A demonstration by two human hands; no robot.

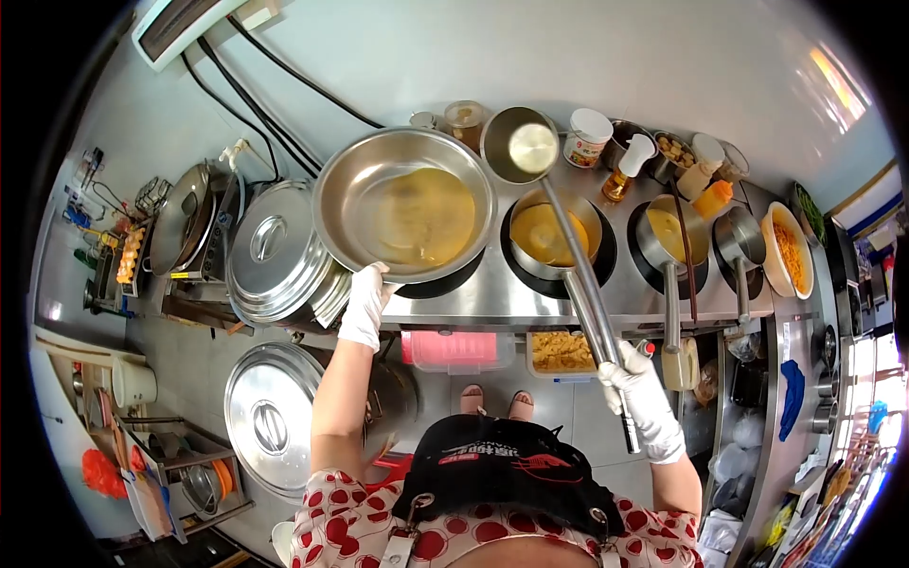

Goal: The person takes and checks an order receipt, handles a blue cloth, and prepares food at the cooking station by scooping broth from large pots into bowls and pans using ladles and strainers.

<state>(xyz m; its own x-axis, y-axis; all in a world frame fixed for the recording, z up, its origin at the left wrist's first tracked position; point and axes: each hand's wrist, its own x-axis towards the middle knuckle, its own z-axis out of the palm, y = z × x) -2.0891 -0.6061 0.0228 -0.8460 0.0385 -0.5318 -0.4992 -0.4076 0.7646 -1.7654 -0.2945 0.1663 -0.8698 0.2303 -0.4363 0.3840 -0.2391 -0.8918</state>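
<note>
My left hand (367, 305), in a white glove, grips the near rim of a wide steel bowl (346, 213) that is tilted and holds a pool of yellow liquid. My right hand (639, 390), also gloved, is closed on the long handle of a ladle (533, 150). The ladle's round head is at an empty-looking steel pot (497, 142) behind the burners. Below it, a saucepan (597, 227) of yellow liquid stands on a burner, its handle beside the ladle's. Another saucepan (699, 237) with yellow liquid has chopsticks (684, 246) across it.
Lidded pots (270, 241) stand left of the bowl, with a large lidded pot (270, 426) lower down. A small pan (740, 237) and a bowl of shredded orange food (776, 270) are at right. Bottles (620, 180) and a white tub (587, 137) line the wall.
</note>
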